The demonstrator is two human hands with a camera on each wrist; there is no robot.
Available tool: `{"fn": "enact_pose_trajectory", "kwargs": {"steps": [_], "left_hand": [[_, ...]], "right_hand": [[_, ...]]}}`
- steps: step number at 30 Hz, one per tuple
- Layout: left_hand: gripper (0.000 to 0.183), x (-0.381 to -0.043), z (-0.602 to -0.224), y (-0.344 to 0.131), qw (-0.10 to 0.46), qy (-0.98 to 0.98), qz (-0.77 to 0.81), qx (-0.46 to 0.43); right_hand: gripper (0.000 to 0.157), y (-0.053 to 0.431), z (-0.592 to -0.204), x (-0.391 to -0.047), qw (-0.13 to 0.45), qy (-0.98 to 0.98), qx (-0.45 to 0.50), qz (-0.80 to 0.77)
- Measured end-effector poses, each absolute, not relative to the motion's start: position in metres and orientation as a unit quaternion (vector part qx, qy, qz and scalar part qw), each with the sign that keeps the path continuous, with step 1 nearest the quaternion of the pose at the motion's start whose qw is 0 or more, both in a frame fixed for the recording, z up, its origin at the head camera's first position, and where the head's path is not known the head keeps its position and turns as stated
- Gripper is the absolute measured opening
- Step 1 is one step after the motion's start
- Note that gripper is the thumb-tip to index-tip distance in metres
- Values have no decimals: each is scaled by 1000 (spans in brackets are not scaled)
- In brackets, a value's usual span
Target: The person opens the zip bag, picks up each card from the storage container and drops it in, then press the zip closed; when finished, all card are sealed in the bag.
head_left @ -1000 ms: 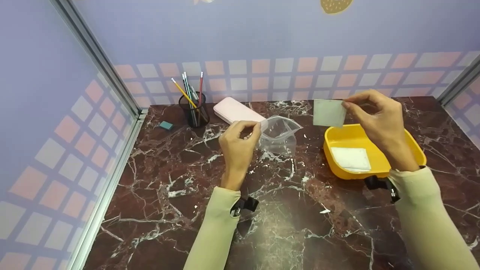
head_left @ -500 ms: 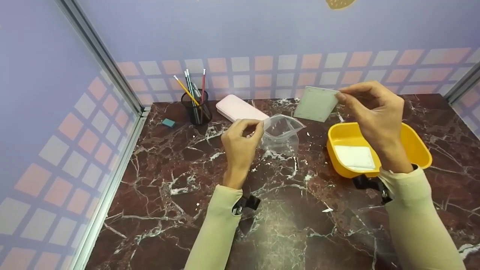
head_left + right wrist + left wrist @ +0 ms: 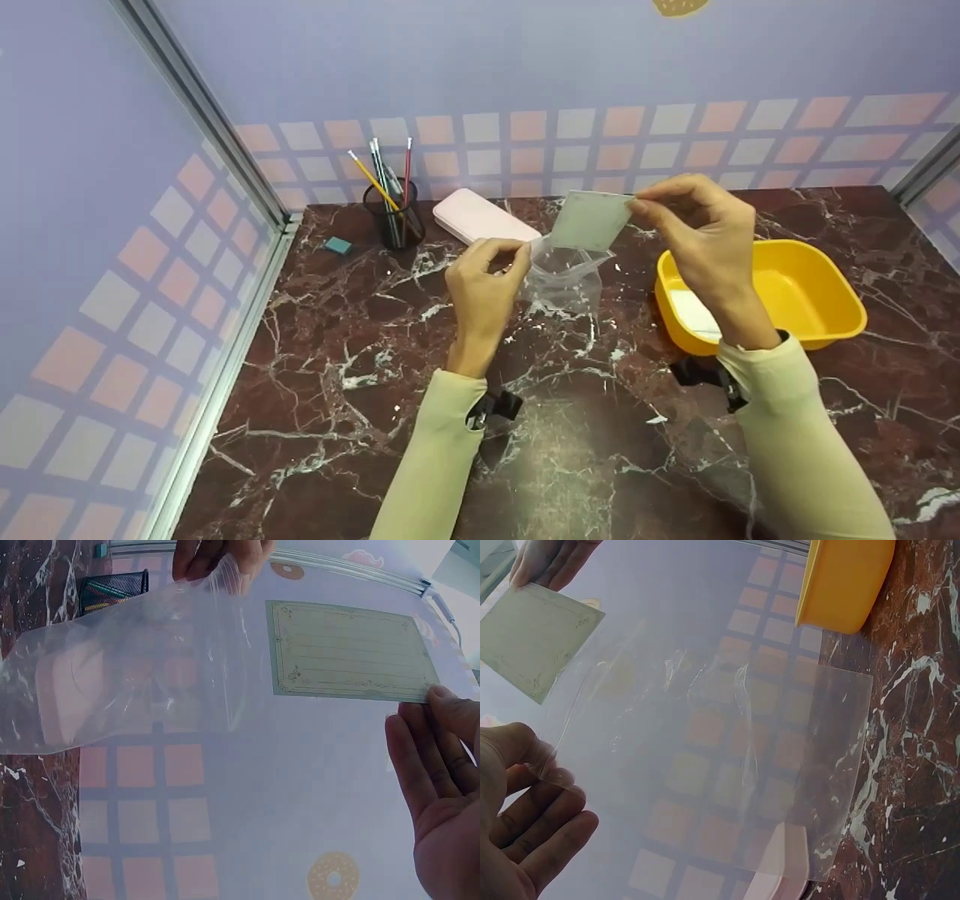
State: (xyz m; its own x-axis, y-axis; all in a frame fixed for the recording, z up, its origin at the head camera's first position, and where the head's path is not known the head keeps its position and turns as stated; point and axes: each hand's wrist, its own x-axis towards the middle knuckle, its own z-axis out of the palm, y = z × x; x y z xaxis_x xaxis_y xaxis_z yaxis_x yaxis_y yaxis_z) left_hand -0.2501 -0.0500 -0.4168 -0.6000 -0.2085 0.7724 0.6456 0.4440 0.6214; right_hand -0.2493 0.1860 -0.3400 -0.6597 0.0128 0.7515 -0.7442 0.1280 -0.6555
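My left hand (image 3: 482, 296) pinches the edge of a clear zip-lock bag (image 3: 566, 291), which hangs upright with its mouth parted and its bottom at the table. Between thumb and forefinger, my right hand (image 3: 705, 244) holds a corner of a pale green note card (image 3: 589, 221). In the right wrist view the note card (image 3: 352, 652) shows ruled lines and an ornate border, and lies close to the mouth of the zip-lock bag (image 3: 172, 667). From the head, the card overlaps the bag's mouth; its lower edge seems just above it.
A yellow basin (image 3: 799, 300) on the right holds white paper pieces (image 3: 694, 313), partly behind my right wrist. Behind the bag lies a pink case (image 3: 484, 217). Left of that stand a black mesh pencil cup (image 3: 397, 225) and a small teal block (image 3: 337, 245). White scraps dot the marbled table (image 3: 360, 450).
My right hand has carried the note card leftward from over the yellow basin to the bag's mouth, tilting it on the way. The left hand has kept its pinch on the bag, nearly still.
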Motion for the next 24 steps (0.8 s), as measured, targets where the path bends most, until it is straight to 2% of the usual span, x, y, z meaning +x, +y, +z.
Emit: {"fn": "enact_pose_trajectory", "kwargs": {"steps": [24], "left_hand": [[6, -251, -417, -50, 419, -744, -498, -150]], "right_hand": [[14, 169, -385, -256, 284, -700, 259, 602]]}}
